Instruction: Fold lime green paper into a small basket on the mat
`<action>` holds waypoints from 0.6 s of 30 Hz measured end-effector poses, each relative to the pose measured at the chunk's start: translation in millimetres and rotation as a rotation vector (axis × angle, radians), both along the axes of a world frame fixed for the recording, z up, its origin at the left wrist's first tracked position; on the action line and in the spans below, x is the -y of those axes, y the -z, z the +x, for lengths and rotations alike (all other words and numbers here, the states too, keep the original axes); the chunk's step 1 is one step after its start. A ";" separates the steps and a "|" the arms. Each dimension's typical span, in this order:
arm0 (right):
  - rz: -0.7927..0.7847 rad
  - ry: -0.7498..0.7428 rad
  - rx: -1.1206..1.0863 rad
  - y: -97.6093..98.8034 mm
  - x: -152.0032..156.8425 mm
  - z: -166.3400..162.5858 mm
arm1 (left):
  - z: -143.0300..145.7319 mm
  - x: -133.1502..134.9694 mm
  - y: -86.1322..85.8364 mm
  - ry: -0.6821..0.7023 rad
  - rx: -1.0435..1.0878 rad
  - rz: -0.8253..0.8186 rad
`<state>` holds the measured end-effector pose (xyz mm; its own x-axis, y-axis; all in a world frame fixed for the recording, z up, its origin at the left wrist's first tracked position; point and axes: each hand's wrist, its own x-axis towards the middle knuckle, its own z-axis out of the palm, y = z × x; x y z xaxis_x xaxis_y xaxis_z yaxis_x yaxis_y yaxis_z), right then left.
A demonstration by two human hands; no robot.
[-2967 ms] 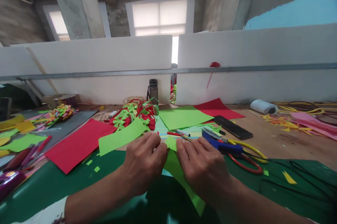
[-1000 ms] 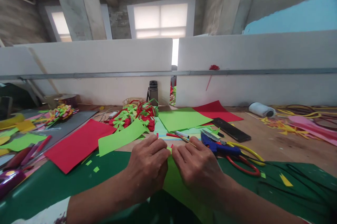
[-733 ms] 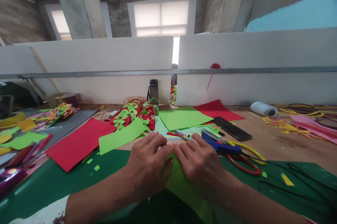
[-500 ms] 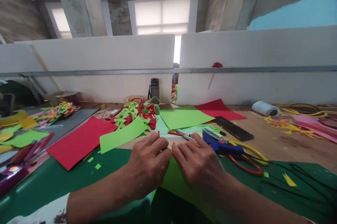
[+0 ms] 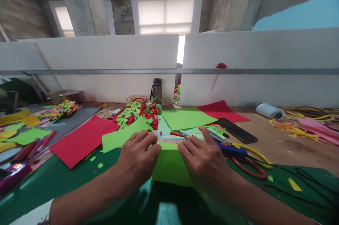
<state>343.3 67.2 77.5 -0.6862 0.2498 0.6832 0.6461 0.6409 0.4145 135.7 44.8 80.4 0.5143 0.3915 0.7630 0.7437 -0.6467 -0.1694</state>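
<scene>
A light green sheet of paper [image 5: 169, 168] stretches between my hands, with a narrow strip along its far edge that looks folded over. My left hand [image 5: 140, 159] has its fingers curled together on the left end of that edge. My right hand [image 5: 205, 159] presses its fingertips and thumb on the right end, the index finger raised. The fingertips under both hands are partly hidden. Just beyond the right hand lie a blue-handled glue gun [image 5: 233, 150], scissors with red and yellow handles [image 5: 250, 168] and a white pen [image 5: 184, 133].
A dark green mat [image 5: 87, 182] covers the near table. Red paper [image 5: 82, 140] and a cut green piece [image 5: 124, 135] lie left. Behind are red and green paper bows [image 5: 137, 115], a bottle [image 5: 157, 91], a green sheet [image 5: 185, 117] and a phone [image 5: 237, 130].
My hands have moved apart along the far edge of the green paper, uncovering the folded strip between them. My right index finger has lifted. The view has shifted slightly.
</scene>
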 end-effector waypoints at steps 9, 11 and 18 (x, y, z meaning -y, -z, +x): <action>0.062 -0.060 0.002 0.5 6.5 -3.5 | 21.9 -2.3 -2.0 -0.003 -0.141 0.031; 0.029 -0.053 0.012 -1.5 6.5 -0.6 | 17.9 -2.7 -3.3 0.004 -0.125 0.046; -0.023 -0.035 0.001 -1.9 3.5 1.5 | 17.0 -6.2 -4.4 -0.038 -0.134 0.050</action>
<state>344.8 63.7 79.4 -0.6953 0.2409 0.6771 0.6226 0.6724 0.4002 152.7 51.0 84.8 0.5981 0.3759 0.7078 0.7362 -0.6068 -0.2998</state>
